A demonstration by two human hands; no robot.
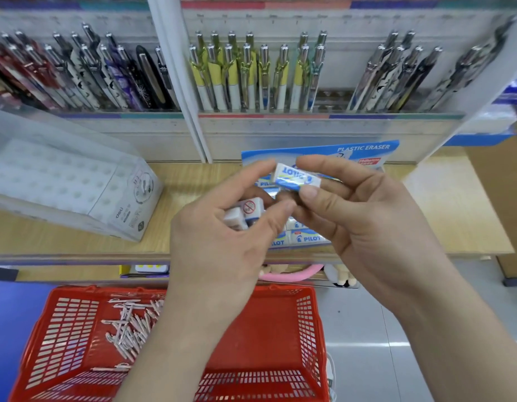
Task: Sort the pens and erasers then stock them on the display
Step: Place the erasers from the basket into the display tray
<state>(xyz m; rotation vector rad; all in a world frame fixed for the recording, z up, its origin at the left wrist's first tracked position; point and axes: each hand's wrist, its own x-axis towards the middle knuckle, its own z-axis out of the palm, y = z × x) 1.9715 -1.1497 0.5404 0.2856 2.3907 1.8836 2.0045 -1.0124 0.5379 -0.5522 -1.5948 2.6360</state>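
My right hand (pixel 364 216) pinches a white and blue Pilot eraser (pixel 296 177) between thumb and fingers, above the wooden shelf (pixel 443 210). My left hand (pixel 222 227) cups two or three more small erasers (pixel 245 213), its index finger touching the end of the pinched one. Beneath both hands sits a blue eraser display box (pixel 364 152) marked "PLASTIC ERASER", with several Pilot erasers (pixel 308 237) lying in it. A red basket (pixel 280 329) on the floor below holds several pinkish pens (pixel 132 329).
Rows of pens (pixel 245 76) stand in the display racks behind the shelf. A clear plastic deli box (pixel 77 187) lies at the shelf's left. A lower shelf holds a pink item (pixel 308 271).
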